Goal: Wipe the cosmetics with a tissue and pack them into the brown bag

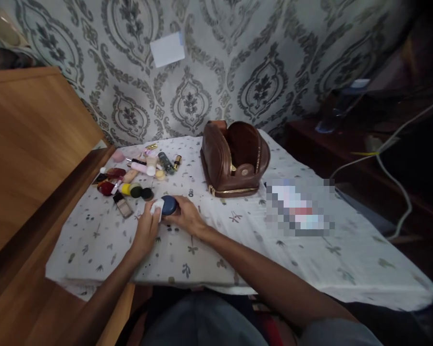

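Observation:
My right hand (pixel 187 215) is wrapped round a small round container with a dark blue lid (pixel 169 205), held above the cloth-covered table. Pressed against the container's left side is a white tissue or cloth (pixel 158 206), pinched in my left hand (pixel 147 226). Just beyond my hands lie a black-capped jar (pixel 146 193) and a small bottle of beige liquid (pixel 122 205). More cosmetics are grouped behind these, among them a pink tube (pixel 139 167) and a dark green bottle (pixel 165 163). A brown bag (pixel 234 161) stands unzipped to the right.
On the table (pixel 216 259), a blurred-out flat item (pixel 298 206) lies right of the bag. A wooden panel (pixel 36 144) borders the left side. Patterned wallpaper rises behind. At the right are a dark shelf, a clear bottle (pixel 341 108) and a white cable (pixel 404 192).

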